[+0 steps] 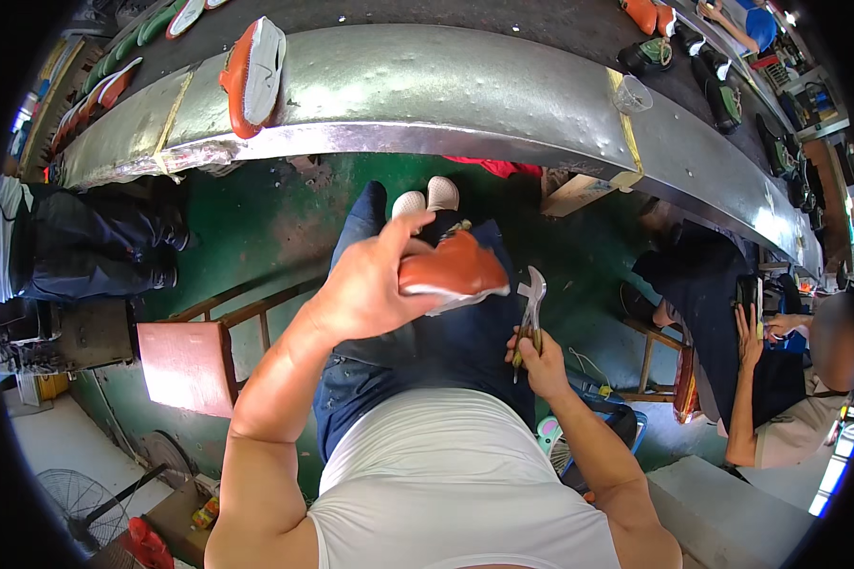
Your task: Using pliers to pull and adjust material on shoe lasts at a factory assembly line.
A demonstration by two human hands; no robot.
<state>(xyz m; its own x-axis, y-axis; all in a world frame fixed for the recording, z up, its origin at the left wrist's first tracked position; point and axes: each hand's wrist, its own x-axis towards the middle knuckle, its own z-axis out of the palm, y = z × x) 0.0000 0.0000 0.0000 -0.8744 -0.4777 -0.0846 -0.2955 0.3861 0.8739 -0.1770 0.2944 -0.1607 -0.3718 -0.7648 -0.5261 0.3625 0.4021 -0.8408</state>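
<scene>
My left hand [356, 289] is wrapped round the end of an orange-brown shoe upper [465, 264], held up over my lap. A whitish edge runs along the shoe's underside, and something greenish shows at its top. My right hand [543, 368] is closed on the handles of metal lasting pliers [534, 296]. Their curved jaws point up, just right of the shoe and apart from it. On the metal bench edge ahead lies another orange shoe [241, 83], its pale sole side turned right.
A long metal-edged bench [427, 81] curves across the front, with more shoes [721, 95] along its far right. On the right sits a co-worker [788, 408]; another person's legs [104, 242] show at left. A padded stool [188, 365] and a fan [81, 512] stand left.
</scene>
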